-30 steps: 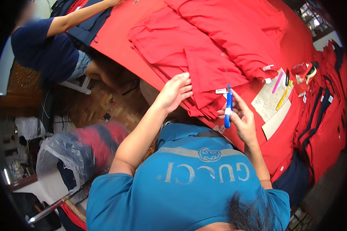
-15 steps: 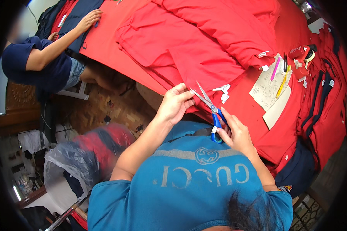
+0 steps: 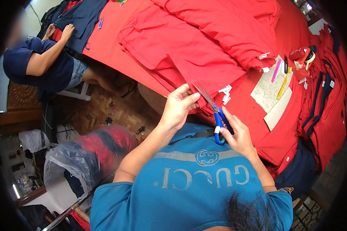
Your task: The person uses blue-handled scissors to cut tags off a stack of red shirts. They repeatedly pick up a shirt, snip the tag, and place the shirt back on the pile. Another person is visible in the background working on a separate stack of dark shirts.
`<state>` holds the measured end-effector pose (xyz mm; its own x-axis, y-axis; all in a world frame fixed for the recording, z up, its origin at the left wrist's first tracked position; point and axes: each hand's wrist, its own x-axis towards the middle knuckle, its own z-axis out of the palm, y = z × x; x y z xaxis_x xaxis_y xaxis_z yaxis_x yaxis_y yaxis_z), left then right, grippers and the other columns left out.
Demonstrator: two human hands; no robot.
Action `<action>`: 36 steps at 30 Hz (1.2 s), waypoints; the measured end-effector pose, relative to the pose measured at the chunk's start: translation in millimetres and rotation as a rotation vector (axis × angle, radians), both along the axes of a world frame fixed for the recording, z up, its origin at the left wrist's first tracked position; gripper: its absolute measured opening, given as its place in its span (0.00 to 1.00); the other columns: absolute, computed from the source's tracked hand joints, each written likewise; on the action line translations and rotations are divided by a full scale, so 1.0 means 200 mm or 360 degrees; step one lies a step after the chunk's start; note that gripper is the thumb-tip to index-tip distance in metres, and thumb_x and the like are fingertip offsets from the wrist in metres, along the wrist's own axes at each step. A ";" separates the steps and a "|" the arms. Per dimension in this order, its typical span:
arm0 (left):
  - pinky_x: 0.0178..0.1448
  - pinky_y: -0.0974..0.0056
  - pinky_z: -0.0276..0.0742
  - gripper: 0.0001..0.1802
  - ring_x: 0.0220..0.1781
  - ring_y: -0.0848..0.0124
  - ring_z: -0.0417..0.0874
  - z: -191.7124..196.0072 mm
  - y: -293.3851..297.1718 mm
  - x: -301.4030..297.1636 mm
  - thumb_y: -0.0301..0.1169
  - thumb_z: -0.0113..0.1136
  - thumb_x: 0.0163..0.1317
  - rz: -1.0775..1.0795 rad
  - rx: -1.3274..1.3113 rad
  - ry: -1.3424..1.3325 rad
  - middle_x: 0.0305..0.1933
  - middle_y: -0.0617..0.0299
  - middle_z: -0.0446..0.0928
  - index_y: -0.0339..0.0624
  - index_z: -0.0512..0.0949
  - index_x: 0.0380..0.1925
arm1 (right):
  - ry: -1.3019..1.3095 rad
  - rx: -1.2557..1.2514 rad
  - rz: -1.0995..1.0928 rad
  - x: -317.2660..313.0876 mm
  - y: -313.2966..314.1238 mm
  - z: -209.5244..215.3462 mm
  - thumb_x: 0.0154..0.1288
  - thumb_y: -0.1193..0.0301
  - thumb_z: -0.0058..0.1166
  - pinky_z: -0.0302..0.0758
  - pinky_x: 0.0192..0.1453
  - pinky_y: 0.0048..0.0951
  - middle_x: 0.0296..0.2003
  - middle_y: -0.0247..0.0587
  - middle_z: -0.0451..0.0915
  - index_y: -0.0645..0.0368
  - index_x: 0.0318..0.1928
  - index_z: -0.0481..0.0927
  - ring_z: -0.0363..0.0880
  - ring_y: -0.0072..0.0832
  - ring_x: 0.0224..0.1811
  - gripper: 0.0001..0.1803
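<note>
Right grip point(image 3: 237, 133) curls round blue-handled scissors point(image 3: 219, 125), blades slightly parted; left grip point(image 3: 178, 107) nearly pinched beside red garment point(image 3: 204, 77) on counter point(image 3: 110, 44), contents unclear; snipping appears unfinished, amounts done or left cannot be told.

The shirt point(image 3: 173, 204) is teal blue with short sleeves point(image 3: 110, 198). Its front bears grey letters point(image 3: 221, 178) and a grey stripe point(image 3: 183, 155).

blue-handled scissors point(image 3: 216, 108), slightly parted, rumpled red cloth point(image 3: 204, 71)
</note>
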<state>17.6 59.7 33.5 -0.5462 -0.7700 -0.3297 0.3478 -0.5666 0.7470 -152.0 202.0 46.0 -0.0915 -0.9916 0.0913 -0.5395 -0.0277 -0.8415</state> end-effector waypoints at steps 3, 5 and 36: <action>0.48 0.66 0.80 0.16 0.45 0.71 0.82 -0.02 0.00 0.00 0.22 0.56 0.64 0.0017 -0.0017 0.0032 0.46 0.57 0.80 0.36 0.74 0.52 | -0.0026 0.0150 -0.0024 0.00 0.03 0.02 0.60 0.74 0.60 0.72 0.32 0.26 0.29 0.42 0.73 0.66 0.64 0.67 0.73 0.26 0.25 0.31; 0.48 0.66 0.80 0.16 0.45 0.71 0.81 -0.03 -0.01 0.00 0.22 0.56 0.64 0.0014 -0.0046 0.0020 0.46 0.57 0.80 0.35 0.74 0.52 | -0.0037 0.0121 -0.0012 0.00 0.03 0.00 0.61 0.74 0.59 0.72 0.33 0.27 0.29 0.42 0.73 0.66 0.63 0.67 0.73 0.27 0.26 0.31; 0.53 0.71 0.74 0.18 0.47 0.77 0.79 0.05 0.01 -0.04 0.19 0.57 0.62 0.0121 -0.0124 0.0052 0.49 0.59 0.78 0.33 0.73 0.54 | -0.0913 0.0547 -0.0067 -0.08 -0.05 -0.06 0.64 0.79 0.51 0.75 0.44 0.23 0.42 0.44 0.79 0.64 0.64 0.68 0.78 0.22 0.36 0.27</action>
<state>10.4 61.8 43.2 -0.4946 -0.8323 -0.2503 0.4127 -0.4783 0.7752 -168.7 192.2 34.5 -0.0704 -0.9502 -0.3036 0.0015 0.3043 -0.9526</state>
